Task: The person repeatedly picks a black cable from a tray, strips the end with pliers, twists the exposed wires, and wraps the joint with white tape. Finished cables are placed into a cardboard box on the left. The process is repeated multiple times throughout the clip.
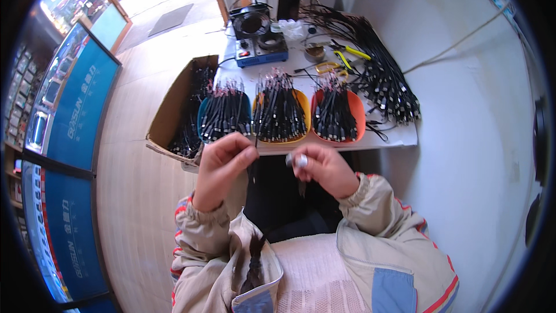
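Note:
My left hand (225, 165) is pinched at thumb and forefinger in front of the blue-green bowl (202, 129). A thin black cable (253, 171) hangs from its fingertips, a small light tip at the lower end. My right hand (327, 168) is closed, a short way to the right, below the orange-red bowl (362, 122). White wrapping and a small grey piece show at its fingertips; what it grips is too small to make out. Between those bowls stands a yellow bowl (307, 127). Bundles of short black cables (279, 117) with pinkish wire ends fill all three bowls.
A cardboard box (165, 124) of black cables stands left of the white table (399, 139). Behind the bowls are a blue device with dials (263, 52), a small fan (252, 23), a small round tin (314, 54) and yellow-handled pliers (358, 53). More cables (388, 81) pile up at right.

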A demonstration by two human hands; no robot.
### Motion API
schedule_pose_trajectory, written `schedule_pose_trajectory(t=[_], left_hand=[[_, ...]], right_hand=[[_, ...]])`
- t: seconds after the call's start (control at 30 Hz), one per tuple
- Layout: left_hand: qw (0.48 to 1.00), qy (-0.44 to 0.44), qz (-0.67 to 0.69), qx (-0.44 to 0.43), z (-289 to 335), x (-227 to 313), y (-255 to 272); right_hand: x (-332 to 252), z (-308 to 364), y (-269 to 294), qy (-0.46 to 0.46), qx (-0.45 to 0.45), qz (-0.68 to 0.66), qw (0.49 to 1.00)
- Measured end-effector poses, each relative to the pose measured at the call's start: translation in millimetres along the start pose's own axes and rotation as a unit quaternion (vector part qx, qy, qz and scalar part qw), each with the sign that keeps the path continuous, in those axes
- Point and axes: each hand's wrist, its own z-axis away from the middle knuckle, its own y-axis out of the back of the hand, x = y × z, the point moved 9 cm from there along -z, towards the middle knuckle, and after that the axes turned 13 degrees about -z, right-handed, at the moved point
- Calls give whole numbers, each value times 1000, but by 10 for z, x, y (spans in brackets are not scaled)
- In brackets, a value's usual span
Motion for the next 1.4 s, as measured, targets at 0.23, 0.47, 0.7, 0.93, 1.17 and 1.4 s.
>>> schedule_pose_trajectory(t=[0.23, 0.47, 0.7, 0.93, 1.17, 1.4], left_hand=[[994, -56, -15, -95, 241, -1, -486], [990, 12, 134, -41, 183, -102, -687], [972, 32, 230, -24, 65, -207, -783], [995, -19, 62, 72, 143, -164, -684], [987, 0, 157, 22, 133, -263, -723], [897, 58, 432, -67, 156, -436, -878]], right_hand=[[-512, -197, -92, 87, -2, -105, 991], [-620, 49, -112, 213, 37, 3, 976], [-501, 76, -69, 162, 28, -29, 986], [-493, 96, -63, 124, 44, -24, 991], [-581, 155, -180, 215, 32, 112, 970], [0, -39, -323, -17, -52, -342, 938]])
